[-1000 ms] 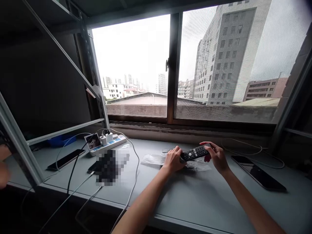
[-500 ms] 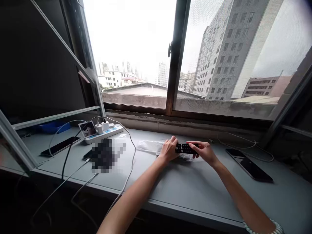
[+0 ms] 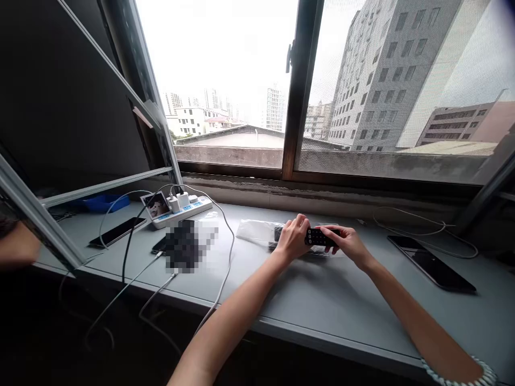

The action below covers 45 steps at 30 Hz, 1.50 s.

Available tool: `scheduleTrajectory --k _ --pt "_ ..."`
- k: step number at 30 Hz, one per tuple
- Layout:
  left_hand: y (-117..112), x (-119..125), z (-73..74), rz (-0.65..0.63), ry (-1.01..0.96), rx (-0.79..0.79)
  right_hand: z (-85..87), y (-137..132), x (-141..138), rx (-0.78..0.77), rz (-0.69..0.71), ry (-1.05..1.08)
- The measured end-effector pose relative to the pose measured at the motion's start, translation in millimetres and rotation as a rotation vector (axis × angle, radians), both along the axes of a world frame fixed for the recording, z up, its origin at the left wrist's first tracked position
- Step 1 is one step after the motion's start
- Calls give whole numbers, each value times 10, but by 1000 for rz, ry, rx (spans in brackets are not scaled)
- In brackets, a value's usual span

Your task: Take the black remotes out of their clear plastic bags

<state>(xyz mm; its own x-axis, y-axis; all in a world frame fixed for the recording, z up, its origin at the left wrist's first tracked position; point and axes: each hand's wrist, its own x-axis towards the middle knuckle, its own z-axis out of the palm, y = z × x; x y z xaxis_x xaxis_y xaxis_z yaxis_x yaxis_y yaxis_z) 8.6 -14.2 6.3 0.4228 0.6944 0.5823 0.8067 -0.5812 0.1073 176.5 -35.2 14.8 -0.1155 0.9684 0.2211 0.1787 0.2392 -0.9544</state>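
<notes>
Both of my hands hold a black remote control (image 3: pixel 319 236) with rows of buttons, just above the grey table (image 3: pixel 322 305) near the window. My left hand (image 3: pixel 295 239) is wrapped round its left end. My right hand (image 3: pixel 349 244) grips its right end with curled fingers. Beneath the remote lies a clear plastic bag (image 3: pixel 257 230), flat on the table.
A dark phone (image 3: pixel 433 264) and a white cable (image 3: pixel 406 225) lie to the right. At the left are a white power strip (image 3: pixel 183 208) with chargers, another phone (image 3: pixel 116 231), a blurred dark object (image 3: pixel 185 247), trailing cables and a metal shelf frame (image 3: pixel 36 214). Another person's arm (image 3: pixel 16 246) shows at far left.
The remote was tilted with its buttons facing up; now it is held lower and flatter, close over the plastic bag. The view has shifted slightly.
</notes>
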Motion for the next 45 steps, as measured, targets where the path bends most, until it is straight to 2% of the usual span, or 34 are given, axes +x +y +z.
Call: scheduleTrajectory --k 4,8,12,17,23,27,36,40,45 --pt "-42 20 -8 -18 -55 -57 11 -52 -60 -41 15 57" --pt "-71 47 -34 -52 -86 -103 37 -110 -87 -182 106 132" --pt "-101 72 -51 -92 -101 -114 42 -153 -63 -312 207 203" --pt "-148 93 -27 -121 -133 -104 81 -187 -29 -381 228 235" --pt "-186 108 15 -153 -136 -114 147 -172 -36 -344 188 216" --pt "-185 92 56 -196 -126 -85 145 -133 10 -304 138 283" --pt "21 -51 73 -12 -129 -69 173 23 284 -200 -125 527" --pt "94 -72 46 -28 -139 -89 212 29 316 -197 -94 584" --pt "133 -96 34 -66 -124 -67 256 9 320 -198 -13 461"
